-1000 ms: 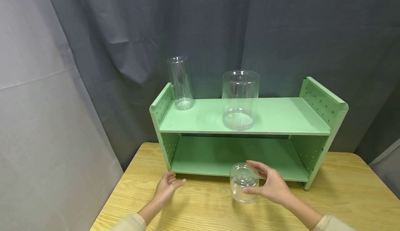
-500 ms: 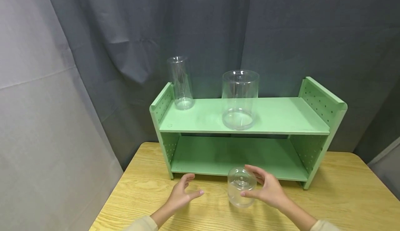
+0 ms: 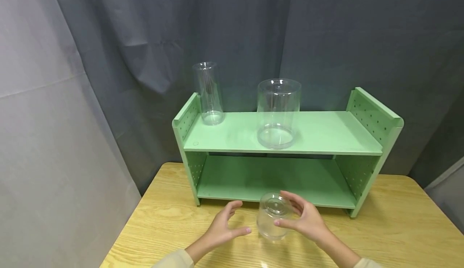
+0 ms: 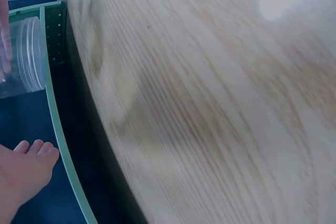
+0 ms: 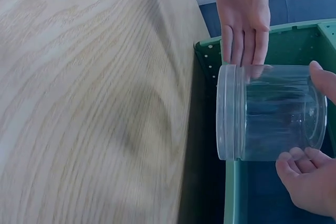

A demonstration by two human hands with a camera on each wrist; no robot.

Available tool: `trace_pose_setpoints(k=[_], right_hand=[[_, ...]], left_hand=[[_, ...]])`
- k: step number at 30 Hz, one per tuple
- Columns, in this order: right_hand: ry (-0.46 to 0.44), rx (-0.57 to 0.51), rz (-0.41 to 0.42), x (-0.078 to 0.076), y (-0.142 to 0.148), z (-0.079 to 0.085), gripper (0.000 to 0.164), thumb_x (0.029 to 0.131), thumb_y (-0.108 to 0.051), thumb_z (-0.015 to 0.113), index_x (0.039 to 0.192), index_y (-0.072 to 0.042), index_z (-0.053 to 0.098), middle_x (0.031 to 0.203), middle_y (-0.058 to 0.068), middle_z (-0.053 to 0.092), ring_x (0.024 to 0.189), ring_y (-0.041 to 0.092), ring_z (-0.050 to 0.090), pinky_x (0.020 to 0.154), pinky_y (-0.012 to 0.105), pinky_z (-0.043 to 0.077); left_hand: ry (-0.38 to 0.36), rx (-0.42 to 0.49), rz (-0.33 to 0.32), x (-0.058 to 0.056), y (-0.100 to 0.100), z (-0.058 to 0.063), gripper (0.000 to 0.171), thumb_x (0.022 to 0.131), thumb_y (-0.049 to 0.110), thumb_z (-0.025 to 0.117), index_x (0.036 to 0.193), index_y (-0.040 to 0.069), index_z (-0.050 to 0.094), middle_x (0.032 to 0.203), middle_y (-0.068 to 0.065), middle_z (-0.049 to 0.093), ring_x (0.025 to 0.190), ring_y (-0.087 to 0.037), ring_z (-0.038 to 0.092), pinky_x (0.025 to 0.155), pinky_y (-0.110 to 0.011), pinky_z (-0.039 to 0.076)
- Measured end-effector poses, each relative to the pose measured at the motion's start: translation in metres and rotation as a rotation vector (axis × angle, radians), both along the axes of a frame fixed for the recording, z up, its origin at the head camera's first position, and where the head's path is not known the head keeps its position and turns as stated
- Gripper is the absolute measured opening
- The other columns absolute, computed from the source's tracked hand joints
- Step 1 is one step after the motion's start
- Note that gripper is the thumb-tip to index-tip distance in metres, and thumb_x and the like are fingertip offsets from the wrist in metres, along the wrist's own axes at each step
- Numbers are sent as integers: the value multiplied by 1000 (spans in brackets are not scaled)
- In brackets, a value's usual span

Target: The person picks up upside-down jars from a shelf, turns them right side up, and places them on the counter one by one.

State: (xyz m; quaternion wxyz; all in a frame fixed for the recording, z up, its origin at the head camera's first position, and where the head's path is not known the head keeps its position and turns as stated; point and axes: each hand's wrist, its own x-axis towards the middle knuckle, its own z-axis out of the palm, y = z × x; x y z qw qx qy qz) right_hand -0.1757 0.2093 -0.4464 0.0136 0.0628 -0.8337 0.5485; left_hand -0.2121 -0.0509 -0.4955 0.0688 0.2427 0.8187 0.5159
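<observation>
My right hand (image 3: pixel 306 221) grips a clear jar (image 3: pixel 267 221) between thumb and fingers, just above the tabletop before the shelf. In the right wrist view the jar (image 5: pixel 278 114) has a ridged band at the end facing the table, and my right fingers and thumb hold its other end. Just left of the jar, my left hand (image 3: pixel 222 228) is spread with thumb and fingers apart, holding nothing. The left wrist view catches part of that left hand (image 4: pixel 31 174) at the lower left, with the jar (image 4: pixel 29 56) above it.
A green two-tier shelf (image 3: pixel 232 137) stands on the wooden table (image 3: pixel 156 207). On its top board are a tall narrow clear container (image 3: pixel 210 95) at left and a wide clear container (image 3: pixel 279 107) near the middle. A dark curtain (image 3: pixel 232 26) hangs behind.
The left hand has moved right, from the shelf's left foot toward the jar. The right hand has shifted slightly left with the jar, which now looks a little tilted.
</observation>
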Motion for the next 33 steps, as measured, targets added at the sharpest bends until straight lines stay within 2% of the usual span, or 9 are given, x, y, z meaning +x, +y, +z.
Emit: trace_pose_setpoints(k=[4, 10, 16, 24, 29, 33], right_hand=[[-36, -69, 11, 0, -3, -2, 85, 68, -15, 85, 141, -1, 43, 144, 22, 47, 132, 40, 47, 109, 41, 41], [-91, -161, 28, 0, -8, -4, 83, 73, -12, 82, 143, 1, 39, 147, 24, 42, 135, 41, 44, 109, 39, 41], [-122, -237, 59, -1, -11, -4, 81, 76, -10, 79, 144, 3, 37, 149, 24, 40, 137, 39, 42, 108, 30, 43], [-146, -308, 80, -2, -12, -4, 78, 80, -10, 76, 145, 2, 34, 151, 23, 37, 138, 37, 41, 108, 26, 43], [-144, -353, 110, -3, -10, -6, 77, 83, -10, 73, 147, 0, 32, 153, 22, 34, 137, 28, 45, 105, 17, 44], [-128, -388, 145, -5, -9, -7, 77, 84, -8, 71, 148, 2, 29, 154, 24, 30, 131, 9, 50, 104, 14, 43]], left_hand=[[-9, 28, -24, -1, 8, 2, 79, 79, 32, 77, 142, 2, 38, 146, -18, 45, 134, -38, 44, 114, -54, 34], [-38, 20, -52, 0, 18, 6, 80, 78, 31, 78, 143, 5, 38, 147, -15, 45, 135, -37, 44, 114, -54, 35], [-13, 37, -74, -1, 22, 1, 80, 76, 27, 80, 141, 3, 38, 143, -15, 49, 133, -34, 47, 115, -48, 36], [-24, 38, -59, 0, 27, 1, 84, 73, 26, 82, 142, 7, 38, 142, -14, 50, 132, -33, 48, 113, -49, 37], [-16, 42, -44, 1, 28, 2, 87, 73, 26, 82, 144, 7, 35, 141, -13, 51, 132, -33, 48, 114, -50, 37], [3, 64, -41, 1, 28, 2, 85, 73, 24, 83, 143, 7, 37, 139, -12, 53, 129, -32, 51, 112, -48, 40]])
